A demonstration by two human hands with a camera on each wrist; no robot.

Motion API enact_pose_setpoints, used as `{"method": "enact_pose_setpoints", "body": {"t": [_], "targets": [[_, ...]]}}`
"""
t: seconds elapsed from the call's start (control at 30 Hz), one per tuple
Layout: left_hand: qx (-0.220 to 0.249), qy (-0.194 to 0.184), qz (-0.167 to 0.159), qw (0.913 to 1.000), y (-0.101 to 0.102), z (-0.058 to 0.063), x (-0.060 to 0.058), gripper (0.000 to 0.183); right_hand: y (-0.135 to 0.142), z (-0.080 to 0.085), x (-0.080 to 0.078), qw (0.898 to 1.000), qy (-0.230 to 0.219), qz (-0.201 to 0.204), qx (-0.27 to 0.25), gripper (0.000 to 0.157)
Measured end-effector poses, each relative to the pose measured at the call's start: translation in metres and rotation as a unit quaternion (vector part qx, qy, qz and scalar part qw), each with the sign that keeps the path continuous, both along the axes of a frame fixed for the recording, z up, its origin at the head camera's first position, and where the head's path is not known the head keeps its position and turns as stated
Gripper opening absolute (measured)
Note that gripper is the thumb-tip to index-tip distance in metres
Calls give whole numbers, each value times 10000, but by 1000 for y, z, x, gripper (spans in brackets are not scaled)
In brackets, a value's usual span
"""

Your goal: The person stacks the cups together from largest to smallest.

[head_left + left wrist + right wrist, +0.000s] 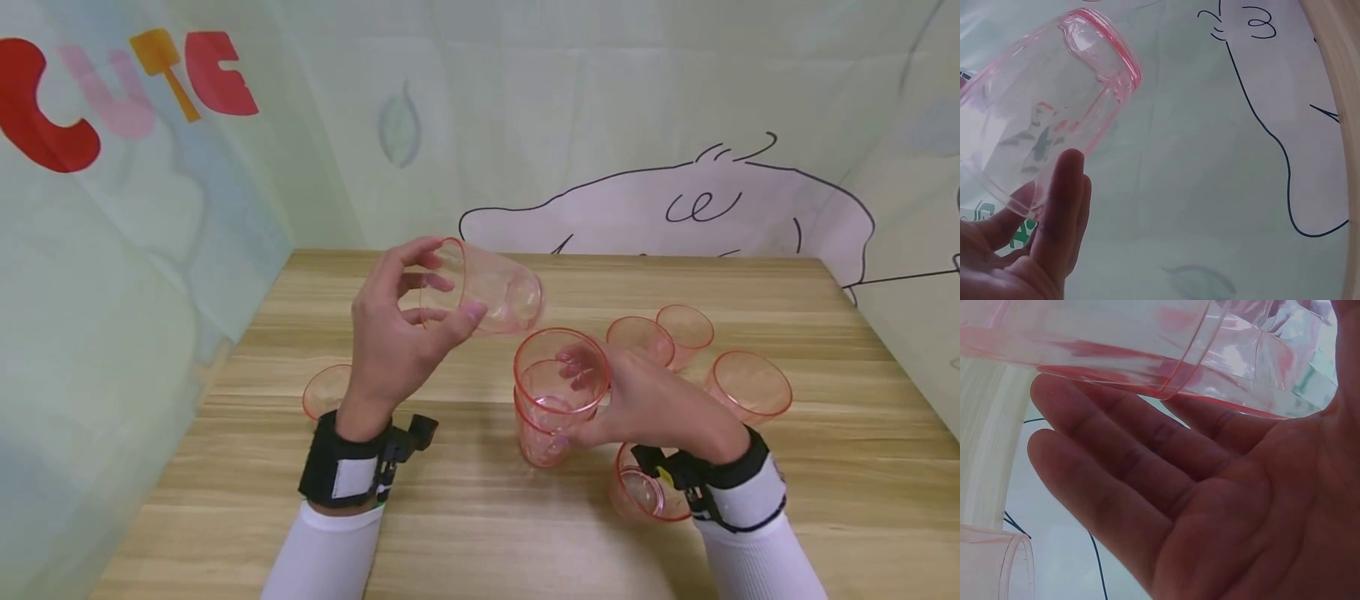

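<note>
In the head view my left hand (397,329) grips a see-through pink cup (498,287) near its rim, thumb on the near side and fingers on the far side. That cup lies sideways in the air, mouth to the left and base to the right. My right hand (652,404) holds two nested cups (542,446) of the same kind, mouths up, below and right of the raised cup. In the right wrist view, its fingers (1129,456) run along the side of the nested cups (1116,353). The left wrist view shows the raised cup (1041,87) tilted.
Several more pink cups stand on the wooden table (465,533): one (648,492) under my right wrist, one (750,383) at the right, two (686,325) behind my right hand. Another cup (324,392) sits partly hidden behind my left wrist. A printed cloth (525,125) hangs behind the table.
</note>
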State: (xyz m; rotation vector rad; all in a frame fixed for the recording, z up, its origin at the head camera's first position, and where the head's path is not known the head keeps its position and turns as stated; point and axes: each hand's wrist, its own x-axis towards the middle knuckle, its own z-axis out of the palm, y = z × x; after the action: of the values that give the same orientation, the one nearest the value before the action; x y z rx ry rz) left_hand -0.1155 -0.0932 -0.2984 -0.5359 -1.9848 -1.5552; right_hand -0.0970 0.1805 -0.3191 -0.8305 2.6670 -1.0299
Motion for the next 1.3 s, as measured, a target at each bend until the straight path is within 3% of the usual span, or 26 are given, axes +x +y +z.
{"method": "enact_pose_setpoints", "body": {"t": [0.23, 0.77, 1.0, 1.3], "targets": [[86, 63, -11, 9999, 2, 2, 3, 68, 1, 1, 1, 9999, -63, -84, 74, 55], [298, -124, -469, 9984, 7, 4, 10, 69, 0, 0, 1, 9999, -114, -50, 3, 55], [173, -107, -671, 9975, 8, 5, 12, 83, 0, 0, 2, 10000, 31, -58, 70, 59], [31, 56, -964, 9953, 10, 7, 13, 82, 0, -1, 0, 9998, -89, 98, -130, 50]]}}
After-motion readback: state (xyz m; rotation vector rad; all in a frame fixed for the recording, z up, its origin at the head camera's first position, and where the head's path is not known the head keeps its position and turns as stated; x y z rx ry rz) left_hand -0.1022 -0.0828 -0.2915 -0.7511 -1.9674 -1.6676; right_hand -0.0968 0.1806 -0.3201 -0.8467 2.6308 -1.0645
